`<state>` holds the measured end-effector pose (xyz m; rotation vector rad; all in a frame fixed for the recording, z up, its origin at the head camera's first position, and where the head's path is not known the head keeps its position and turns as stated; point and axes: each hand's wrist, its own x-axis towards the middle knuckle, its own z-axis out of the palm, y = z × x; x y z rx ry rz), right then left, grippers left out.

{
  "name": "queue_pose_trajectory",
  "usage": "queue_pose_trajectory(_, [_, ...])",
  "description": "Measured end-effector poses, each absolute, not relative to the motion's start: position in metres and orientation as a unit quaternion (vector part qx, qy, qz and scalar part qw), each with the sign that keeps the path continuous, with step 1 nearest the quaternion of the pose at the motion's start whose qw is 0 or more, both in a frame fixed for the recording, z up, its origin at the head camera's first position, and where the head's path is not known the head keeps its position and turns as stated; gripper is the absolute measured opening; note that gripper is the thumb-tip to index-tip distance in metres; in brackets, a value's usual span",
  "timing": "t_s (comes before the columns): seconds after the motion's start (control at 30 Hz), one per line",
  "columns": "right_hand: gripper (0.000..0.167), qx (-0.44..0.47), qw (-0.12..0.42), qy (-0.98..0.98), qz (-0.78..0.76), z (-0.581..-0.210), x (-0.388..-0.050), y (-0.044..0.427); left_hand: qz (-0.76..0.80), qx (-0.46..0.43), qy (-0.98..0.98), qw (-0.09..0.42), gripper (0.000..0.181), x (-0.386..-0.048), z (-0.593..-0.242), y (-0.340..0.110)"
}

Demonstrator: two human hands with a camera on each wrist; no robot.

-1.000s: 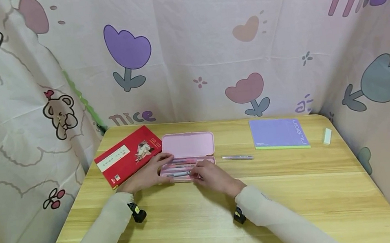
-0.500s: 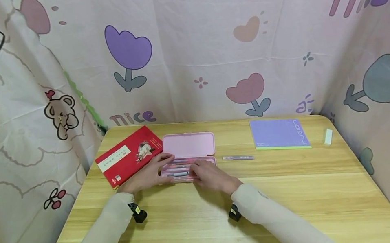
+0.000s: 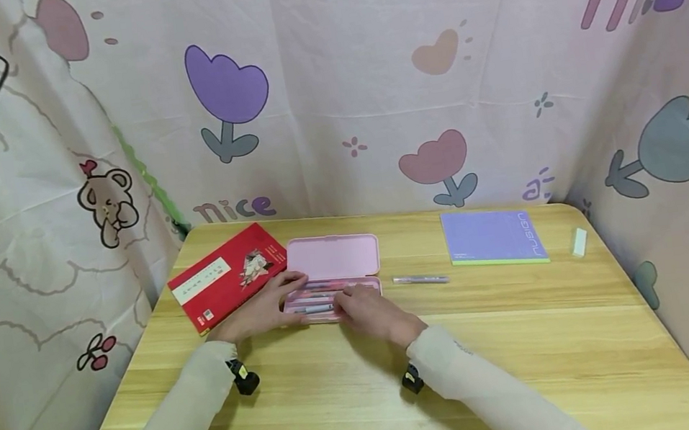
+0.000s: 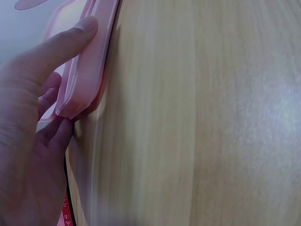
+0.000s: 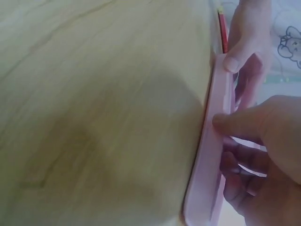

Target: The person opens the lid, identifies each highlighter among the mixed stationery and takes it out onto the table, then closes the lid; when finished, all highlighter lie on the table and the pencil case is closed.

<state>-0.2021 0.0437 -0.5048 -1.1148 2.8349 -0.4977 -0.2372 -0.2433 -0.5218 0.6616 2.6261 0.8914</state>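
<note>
A pink pencil case (image 3: 332, 256) lies on the table with its lid folded back, and several pens (image 3: 314, 309) rest in its tray. My left hand (image 3: 258, 312) holds the case's left end; in the left wrist view its thumb lies along the front wall of the case (image 4: 89, 75). At the right part of the tray is my right hand (image 3: 373, 314). In the right wrist view, the thumb of that right hand (image 5: 268, 141) presses the outer front wall while its curled fingers reach inside. Whether those fingers touch a pen is hidden.
Left of the case lies a red book (image 3: 228, 277). On the right are a grey pen (image 3: 420, 279), a purple notebook (image 3: 494, 237) and a white eraser (image 3: 579, 242). A printed curtain (image 3: 327, 86) hangs behind the wooden table (image 3: 343, 404).
My right hand has shifted slightly left along the tray, covering more of the pens' right ends. The left hand and the pencil case have stayed in place.
</note>
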Motion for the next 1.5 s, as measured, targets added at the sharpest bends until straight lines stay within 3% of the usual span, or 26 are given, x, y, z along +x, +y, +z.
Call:
queue_pose_trajectory(0.27, [0.012, -0.383, 0.012, 0.906, -0.180, -0.519, -0.208, 0.046, 0.315, 0.232, 0.909, 0.144, 0.094, -0.237, -0.521, -0.243])
queue_pose_trajectory(0.5, [0.011, -0.329, 0.067, 0.904, -0.266, -0.506, -0.204, 0.048, 0.319, 0.235, 0.907, 0.143, 0.094, -0.237, -0.522, -0.242])
queue_pose_trajectory(0.73, [0.013, -0.304, 0.019, 0.906, -0.295, -0.509, -0.209, 0.060, 0.302, 0.239, 0.913, 0.134, 0.095, -0.237, -0.524, -0.243])
queue_pose_trajectory(1.13, [0.017, -0.222, -0.035, 0.897, -0.380, -0.509, -0.213, 0.151, 0.293, 0.228, 0.918, 0.140, 0.096, -0.239, -0.525, -0.244])
queue_pose_trajectory(1.5, [0.010, -0.173, -0.029, 0.907, -0.383, -0.530, -0.196, 0.223, 0.287, 0.225, 0.921, 0.137, 0.098, -0.239, -0.525, -0.245])
